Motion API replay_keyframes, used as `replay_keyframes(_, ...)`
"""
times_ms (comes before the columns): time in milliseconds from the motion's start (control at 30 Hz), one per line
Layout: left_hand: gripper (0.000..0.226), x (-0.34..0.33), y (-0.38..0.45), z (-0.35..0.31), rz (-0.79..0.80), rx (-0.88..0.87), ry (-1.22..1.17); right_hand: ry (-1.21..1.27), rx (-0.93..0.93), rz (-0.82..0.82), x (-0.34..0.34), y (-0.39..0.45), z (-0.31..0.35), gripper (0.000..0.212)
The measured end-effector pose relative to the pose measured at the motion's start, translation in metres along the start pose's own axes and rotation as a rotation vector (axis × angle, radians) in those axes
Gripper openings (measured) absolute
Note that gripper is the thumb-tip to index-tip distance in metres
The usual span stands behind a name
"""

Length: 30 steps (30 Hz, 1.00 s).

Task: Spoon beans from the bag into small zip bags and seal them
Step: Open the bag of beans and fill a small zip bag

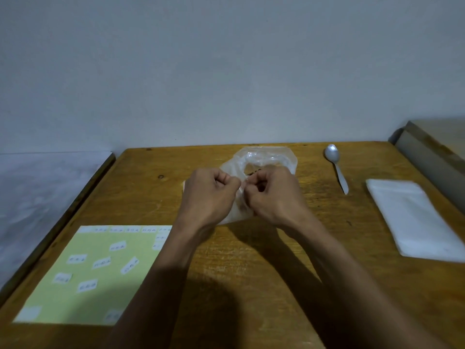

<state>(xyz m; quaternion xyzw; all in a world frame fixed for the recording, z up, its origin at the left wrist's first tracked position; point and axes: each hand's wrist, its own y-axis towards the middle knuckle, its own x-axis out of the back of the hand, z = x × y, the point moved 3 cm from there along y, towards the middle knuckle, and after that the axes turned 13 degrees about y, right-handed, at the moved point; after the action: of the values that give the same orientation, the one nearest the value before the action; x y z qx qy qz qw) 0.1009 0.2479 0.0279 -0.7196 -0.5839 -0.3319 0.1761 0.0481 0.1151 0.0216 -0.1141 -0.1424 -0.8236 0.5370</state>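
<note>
Bare grey wall stands behind a wooden worktop (251, 260). Your left hand (208, 195) and right hand (271, 195) meet at centre, fingers curled, each pinching the near edge of a clear bag (266, 159) that lies just beyond them; a few dark beans show at its mouth. Pull unevenly and, as I judge it, the thin film could tear or tip beans out. To the right, well apart, the spoon (336, 165) lies bowl away from you, long axis running near to far. Flat zip bags (412, 217) rest farther right.
</note>
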Motion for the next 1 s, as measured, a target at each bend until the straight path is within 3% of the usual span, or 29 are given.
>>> replay_keyframes(267,0.034,-0.002,0.001,-0.021,-0.007,0.0,0.094,0.007,0.13,0.088,-0.003,-0.002,0.007,0.017)
replay_keyframes(433,0.045,0.002,-0.002,-0.022,0.047,-0.157,0.327,0.059,0.102,0.028,0.004,0.001,0.003,0.015)
replay_keyframes(533,0.045,0.008,-0.002,-0.024,-0.012,-0.211,0.413,0.056,0.081,0.009,0.005,0.002,0.0,0.011)
replay_keyframes(667,0.047,0.021,-0.001,-0.03,-0.054,-0.231,0.417,0.024,0.03,-0.106,0.018,0.009,-0.004,0.02)
replay_keyframes(733,0.046,0.025,0.0,-0.03,-0.076,-0.222,0.397,-0.036,0.133,-0.089,0.018,0.009,0.003,0.016)
replay_keyframes(867,0.043,0.032,0.012,-0.026,-0.016,-0.109,0.259,-0.015,0.31,0.095,0.009,-0.001,0.021,0.018)
replay_keyframes(1000,0.051,0.041,0.011,-0.026,0.044,-0.13,0.16,0.035,0.163,0.165,0.01,0.003,0.013,0.037)
